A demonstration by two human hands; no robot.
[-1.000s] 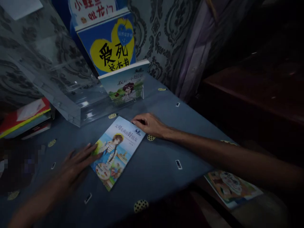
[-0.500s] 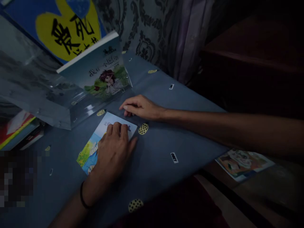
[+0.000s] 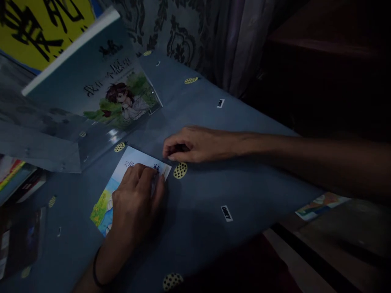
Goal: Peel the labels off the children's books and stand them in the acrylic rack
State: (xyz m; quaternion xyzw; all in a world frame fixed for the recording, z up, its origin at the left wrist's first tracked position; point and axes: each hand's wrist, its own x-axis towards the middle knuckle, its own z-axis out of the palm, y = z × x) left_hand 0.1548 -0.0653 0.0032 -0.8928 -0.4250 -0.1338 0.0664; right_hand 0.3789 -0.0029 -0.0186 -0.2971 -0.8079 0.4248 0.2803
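A thin book [image 3: 105, 203] with a light blue, yellow and green cover lies flat and slanted on the blue tablecloth. My left hand [image 3: 132, 203], a dark band at its wrist, rests over the book's middle and right part. Its fingers are curled down onto the cover and the thumb is bent in near the right edge; the fingertips are partly hidden. Just right of the book's upper corner, my right hand [image 3: 195, 144] is loosely curled above the cloth, thumb close to the bent fingers, and nothing shows in it.
A larger book [image 3: 100, 81] stands tilted in a clear plastic stand [image 3: 69, 156] behind. Stacked books [image 3: 18, 179] and a dark item [image 3: 23, 240] sit at the left. A patterned curtain [image 3: 180, 36] hangs behind; a colourful picture [image 3: 319, 205] lies beyond the table's right edge.
The camera view has shifted. My right hand has drawn back a little to the right, and its fingers have curled in more. My left hand's fingers and thumb have bent closer together on the book.
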